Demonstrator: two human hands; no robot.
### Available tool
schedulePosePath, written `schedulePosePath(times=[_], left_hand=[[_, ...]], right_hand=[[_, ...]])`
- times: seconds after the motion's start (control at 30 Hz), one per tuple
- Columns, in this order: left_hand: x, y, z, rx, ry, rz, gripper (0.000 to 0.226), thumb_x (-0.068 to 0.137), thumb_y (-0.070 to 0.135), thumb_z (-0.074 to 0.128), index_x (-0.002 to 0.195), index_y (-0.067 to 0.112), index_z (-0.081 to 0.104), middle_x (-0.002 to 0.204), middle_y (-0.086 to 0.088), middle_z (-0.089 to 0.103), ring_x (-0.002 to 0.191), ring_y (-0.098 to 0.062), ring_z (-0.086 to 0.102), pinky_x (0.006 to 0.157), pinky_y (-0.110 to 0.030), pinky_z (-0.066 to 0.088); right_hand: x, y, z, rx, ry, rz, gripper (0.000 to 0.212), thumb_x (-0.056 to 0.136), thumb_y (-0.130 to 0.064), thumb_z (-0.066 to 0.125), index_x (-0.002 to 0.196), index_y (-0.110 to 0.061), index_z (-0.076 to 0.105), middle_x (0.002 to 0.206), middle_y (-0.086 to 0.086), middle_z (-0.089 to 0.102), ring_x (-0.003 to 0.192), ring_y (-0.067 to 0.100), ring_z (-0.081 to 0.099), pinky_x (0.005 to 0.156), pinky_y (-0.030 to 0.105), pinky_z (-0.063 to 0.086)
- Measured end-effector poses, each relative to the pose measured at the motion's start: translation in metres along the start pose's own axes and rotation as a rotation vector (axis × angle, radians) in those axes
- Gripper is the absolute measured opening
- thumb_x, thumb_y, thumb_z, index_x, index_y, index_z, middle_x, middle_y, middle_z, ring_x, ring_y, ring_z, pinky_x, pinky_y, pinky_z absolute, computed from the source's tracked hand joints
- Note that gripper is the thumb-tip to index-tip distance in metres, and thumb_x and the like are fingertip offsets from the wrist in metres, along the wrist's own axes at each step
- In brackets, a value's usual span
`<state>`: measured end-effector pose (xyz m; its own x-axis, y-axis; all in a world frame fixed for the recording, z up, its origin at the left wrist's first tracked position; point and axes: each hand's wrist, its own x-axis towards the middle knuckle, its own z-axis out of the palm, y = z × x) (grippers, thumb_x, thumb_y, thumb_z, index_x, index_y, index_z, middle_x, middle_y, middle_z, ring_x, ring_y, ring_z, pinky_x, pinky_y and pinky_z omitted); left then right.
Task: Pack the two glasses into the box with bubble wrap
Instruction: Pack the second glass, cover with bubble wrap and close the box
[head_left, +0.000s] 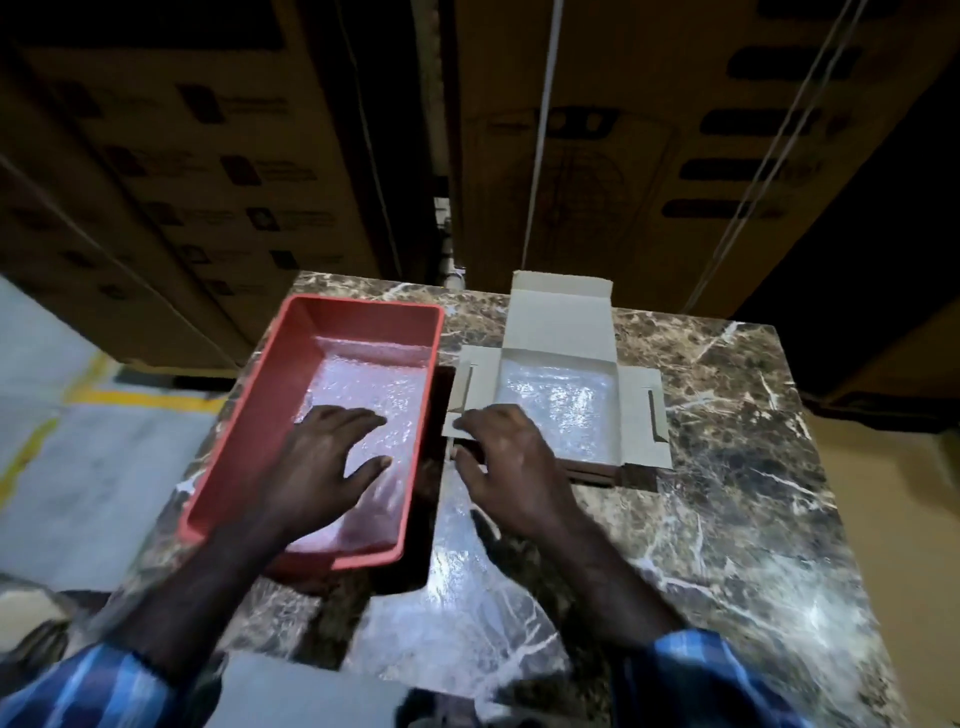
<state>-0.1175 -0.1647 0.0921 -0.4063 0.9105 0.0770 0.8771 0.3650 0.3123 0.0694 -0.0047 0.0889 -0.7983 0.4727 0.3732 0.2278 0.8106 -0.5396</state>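
An open cardboard box (563, 317) sits at the back middle of the marble table, its lid flap standing up and its side flaps spread. Bubble wrap (566, 410) lies inside it. To its left is a red plastic tray (260, 415) lined with more bubble wrap (374, 384). My left hand (322, 462) rests flat with spread fingers on the wrap in the tray. My right hand (504, 462) is at the box's near left corner, fingers on the left flap and thumb under the front edge. No glass shows plainly.
The brown marble table (727, 519) extends to the right and toward me. Large cardboard cartons (623, 156) with white straps are stacked right behind the table. Grey floor with yellow lines (104, 415) lies to the left.
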Motion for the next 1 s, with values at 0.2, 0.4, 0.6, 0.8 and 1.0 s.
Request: schedulePosePath(times=[0.2, 0.4, 0.6, 0.8, 1.0], left_hand=[[-0.047, -0.029, -0.004, 0.052, -0.32, -0.281, 0.051, 0.092, 0.044, 0.066, 0.136, 0.018, 0.06, 0.137, -0.003, 0.062, 0.127, -0.024, 0.055, 0.106, -0.031, 0.038], [-0.03, -0.043, -0.004, 0.068, -0.549, -0.378, 0.054, 0.092, 0.032, 0.068, 0.143, 0.018, 0.052, 0.141, -0.003, 0.059, 0.127, -0.023, 0.057, 0.1, -0.024, 0.041], [-0.008, -0.072, 0.014, 0.198, -0.717, -0.307, 0.07, 0.087, 0.036, 0.073, 0.147, 0.018, 0.044, 0.146, -0.005, 0.053, 0.131, -0.023, 0.052, 0.104, -0.025, 0.037], [0.001, -0.091, 0.034, 0.272, -0.704, -0.086, 0.031, 0.087, 0.026, 0.063, 0.114, 0.009, 0.063, 0.116, -0.013, 0.067, 0.112, -0.032, 0.063, 0.096, -0.036, 0.047], [0.002, -0.11, 0.046, 0.297, -0.649, 0.029, 0.033, 0.088, 0.023, 0.055, 0.116, 0.007, 0.052, 0.118, -0.015, 0.054, 0.108, -0.036, 0.058, 0.091, -0.045, 0.05]], right_hand=[[-0.001, -0.05, 0.036, -0.045, -0.246, -0.171, 0.02, 0.087, -0.018, 0.065, 0.102, -0.008, 0.073, 0.099, 0.007, 0.072, 0.098, 0.027, 0.059, 0.084, 0.038, 0.05], [0.015, -0.082, 0.064, -0.344, -0.577, -0.22, 0.011, 0.089, -0.011, 0.061, 0.098, -0.009, 0.067, 0.095, 0.015, 0.064, 0.089, 0.035, 0.063, 0.061, 0.032, 0.038], [0.045, -0.088, 0.109, -0.435, -0.756, -0.048, 0.034, 0.097, -0.018, 0.058, 0.129, -0.009, 0.055, 0.122, 0.017, 0.058, 0.111, 0.036, 0.059, 0.082, 0.037, 0.047], [0.054, -0.078, 0.148, -0.459, -0.843, 0.119, 0.049, 0.09, -0.029, 0.07, 0.129, -0.01, 0.048, 0.121, 0.015, 0.058, 0.111, 0.036, 0.059, 0.083, 0.04, 0.047], [0.054, -0.072, 0.156, -0.433, -0.818, 0.181, 0.024, 0.097, -0.013, 0.046, 0.118, -0.009, 0.057, 0.115, 0.017, 0.057, 0.108, 0.037, 0.059, 0.085, 0.039, 0.047]])
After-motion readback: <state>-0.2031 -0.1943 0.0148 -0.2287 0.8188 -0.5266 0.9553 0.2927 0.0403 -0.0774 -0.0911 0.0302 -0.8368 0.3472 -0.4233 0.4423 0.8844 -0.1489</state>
